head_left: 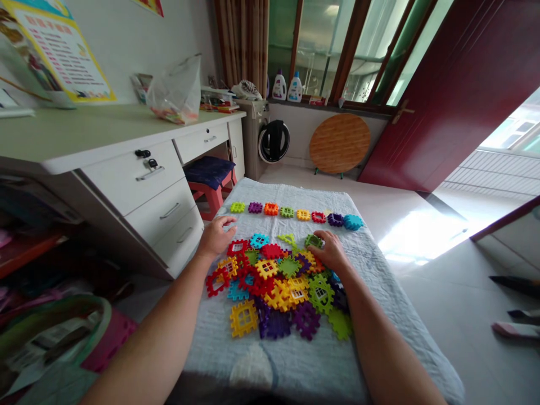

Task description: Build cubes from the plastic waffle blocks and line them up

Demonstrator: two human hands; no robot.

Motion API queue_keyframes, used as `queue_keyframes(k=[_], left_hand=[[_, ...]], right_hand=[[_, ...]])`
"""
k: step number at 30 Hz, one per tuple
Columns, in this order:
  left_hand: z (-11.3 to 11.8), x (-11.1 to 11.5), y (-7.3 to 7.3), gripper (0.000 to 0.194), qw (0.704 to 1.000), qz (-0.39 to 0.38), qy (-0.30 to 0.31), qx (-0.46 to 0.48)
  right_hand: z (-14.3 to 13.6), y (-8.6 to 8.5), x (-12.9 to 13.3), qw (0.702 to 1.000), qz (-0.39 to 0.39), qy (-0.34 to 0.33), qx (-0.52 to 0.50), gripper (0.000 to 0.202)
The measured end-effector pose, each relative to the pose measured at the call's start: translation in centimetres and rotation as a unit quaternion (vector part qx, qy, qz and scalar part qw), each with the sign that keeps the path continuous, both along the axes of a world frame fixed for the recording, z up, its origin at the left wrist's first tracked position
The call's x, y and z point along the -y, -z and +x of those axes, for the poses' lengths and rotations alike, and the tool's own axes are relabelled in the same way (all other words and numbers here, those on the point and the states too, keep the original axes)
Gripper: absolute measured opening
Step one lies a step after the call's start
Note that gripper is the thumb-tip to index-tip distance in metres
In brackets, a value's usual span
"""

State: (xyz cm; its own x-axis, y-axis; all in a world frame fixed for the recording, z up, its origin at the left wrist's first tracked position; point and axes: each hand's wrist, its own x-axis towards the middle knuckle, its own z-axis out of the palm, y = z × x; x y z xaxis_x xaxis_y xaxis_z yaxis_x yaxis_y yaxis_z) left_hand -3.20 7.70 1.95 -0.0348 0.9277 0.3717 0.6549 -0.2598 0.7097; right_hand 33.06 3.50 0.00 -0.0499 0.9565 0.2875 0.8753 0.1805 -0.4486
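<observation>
A loose heap of interlocking plastic building pieces point(265, 269) in red, yellow, green, blue and purple lies on a cloth-covered surface point(379, 320). At the heap's far right edge, my right hand point(332, 251) has its thumb and fingers around a green building piece point(313, 241). My left hand point(217, 236) is at the far left of the heap, fingers curved and apart, with nothing in it. Beyond both hands runs a row of small built blocks, from a light green block point(237, 207) at left past an orange block point(271, 209) to a blue round block point(353, 222) at right.
A white desk point(126, 132) with drawers stands at the left, bearing a clear plastic bag point(177, 93). Under it is a red stool point(211, 194). Farther back are a washing machine point(255, 121) and a round wooden tabletop point(340, 143). A pink-green basket point(103, 332) is at lower left.
</observation>
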Motion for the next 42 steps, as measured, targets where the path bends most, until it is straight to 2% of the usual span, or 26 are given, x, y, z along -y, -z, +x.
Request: queue_keyframes(k=[4,8,14,24,29,32,37,42], left_hand=[[-0.4,-0.5,0.9,0.033,0.993,-0.055,0.02,0.099],[0.9,-0.3,1.5,0.034,0.984,-0.081,0.074,0.137],[2.5,0.4,1.1,0.032,0.983,-0.095,0.116,0.105],[2.5,0.3,1.2,0.032,0.984,-0.094,0.124,0.081],[2.5,0.2,1.4,0.031,0.985,-0.09,0.125,0.079],[2.5,0.2,1.4,0.03,0.985,-0.09,0.123,0.078],[2.5,0.2,1.5,0.03,0.985,-0.091,0.124,0.071],[2.5,0.3,1.3,0.027,0.987,-0.083,0.123,0.063]], right_hand=[[-0.1,-0.1,0.1,1.0,-0.006,0.004,0.018,0.045],[-0.2,-0.3,0.2,0.998,-0.028,0.014,0.051,0.046],[-0.2,-0.5,0.3,0.996,-0.045,0.019,0.068,0.049],[-0.3,-1.2,0.2,0.995,-0.075,0.031,0.062,0.049],[0.3,-1.8,-0.4,0.993,-0.094,-0.005,0.067,0.057],[0.3,-2.1,-0.9,0.99,-0.097,-0.018,0.101,0.051],[-0.3,-2.6,-1.6,0.975,-0.13,0.0,0.18,0.045],[-1.1,-3.9,-3.0,0.975,-0.116,0.003,0.188,0.043]])
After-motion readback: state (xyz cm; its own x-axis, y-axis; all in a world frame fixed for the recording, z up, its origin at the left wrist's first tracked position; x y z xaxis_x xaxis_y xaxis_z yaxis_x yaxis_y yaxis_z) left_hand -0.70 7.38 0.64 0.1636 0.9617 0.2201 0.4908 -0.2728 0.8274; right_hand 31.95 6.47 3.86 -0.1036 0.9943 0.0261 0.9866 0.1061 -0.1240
